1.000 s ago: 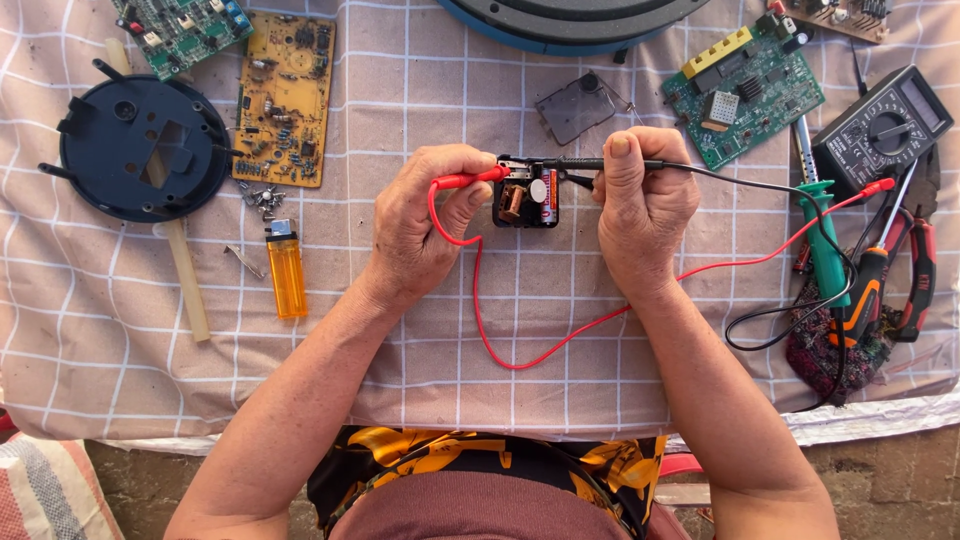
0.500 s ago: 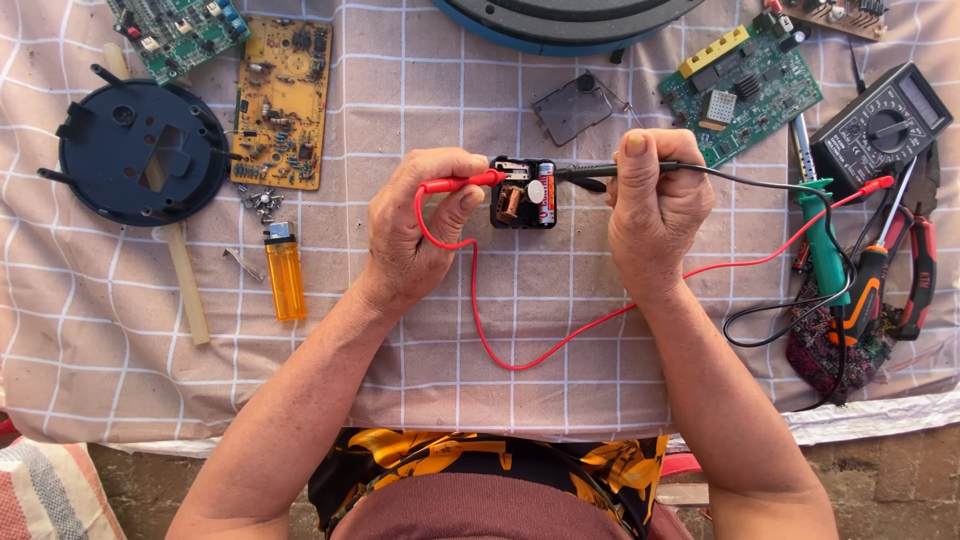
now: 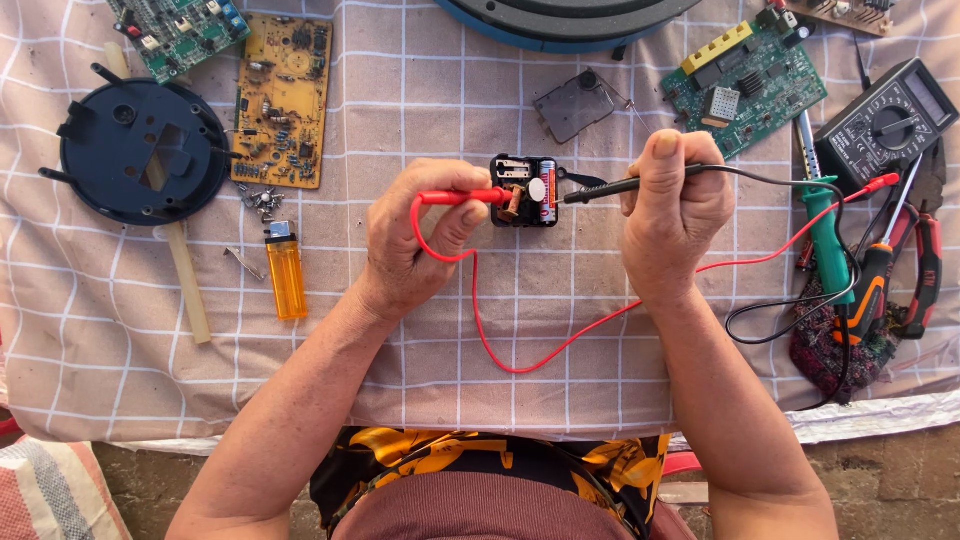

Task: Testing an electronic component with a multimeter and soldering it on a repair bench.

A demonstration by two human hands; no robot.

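Observation:
My left hand (image 3: 425,235) grips a red test probe (image 3: 465,197) whose tip touches a small black circuit module (image 3: 524,189) lying on the checked cloth. My right hand (image 3: 675,205) pinches a black test probe (image 3: 600,190) against the module's right side. A red lead (image 3: 560,345) loops down between my hands and runs right toward the black multimeter (image 3: 885,120). The black lead (image 3: 770,180) curves right from my right hand.
Left lie a round dark blue cover (image 3: 140,150), a yellow circuit board (image 3: 283,100), an orange lighter (image 3: 285,275), a wooden stick (image 3: 188,285) and small screws (image 3: 262,200). A green board (image 3: 750,85), grey module (image 3: 575,105), screwdrivers (image 3: 825,240) and pliers (image 3: 925,270) crowd the right.
Both hands shifted slightly and the black probe tip now rests against the module's right side. The red probe stays on the module.

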